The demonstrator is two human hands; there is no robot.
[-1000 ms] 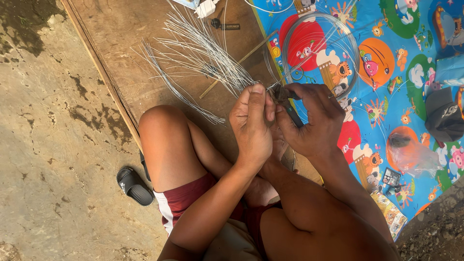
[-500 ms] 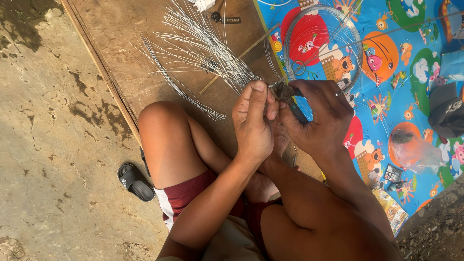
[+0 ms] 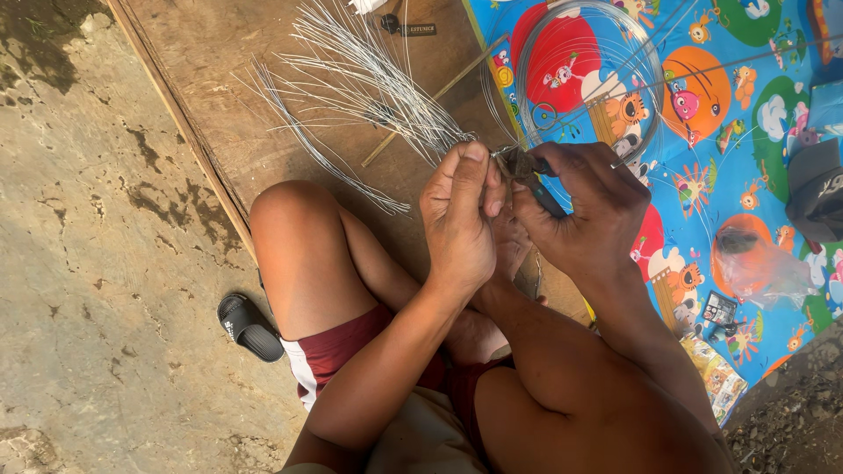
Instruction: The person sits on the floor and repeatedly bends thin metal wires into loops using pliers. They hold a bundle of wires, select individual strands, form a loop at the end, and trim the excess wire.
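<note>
My left hand [image 3: 458, 218] pinches the near ends of a fanned bundle of thin silvery wires [image 3: 351, 79] that spreads away over a wooden board [image 3: 219, 61]. My right hand [image 3: 590, 206] grips dark-handled pliers [image 3: 527, 171], whose jaws meet the wire ends right beside my left thumb. A coil of wire [image 3: 588, 75] loops from the pliers over the mat. Both hands work above my crossed legs.
A bright cartoon-printed mat [image 3: 746, 114] covers the right side. A thin wooden stick [image 3: 430, 96] lies on the board. A black sandal [image 3: 248, 326] rests on the stained concrete floor [image 3: 88, 263] at left. A dark cap [image 3: 817, 189] and small packets sit at right.
The view has shifted slightly. My hands stay together at the wire ends, with the pliers still closed on the wire; little else has moved.
</note>
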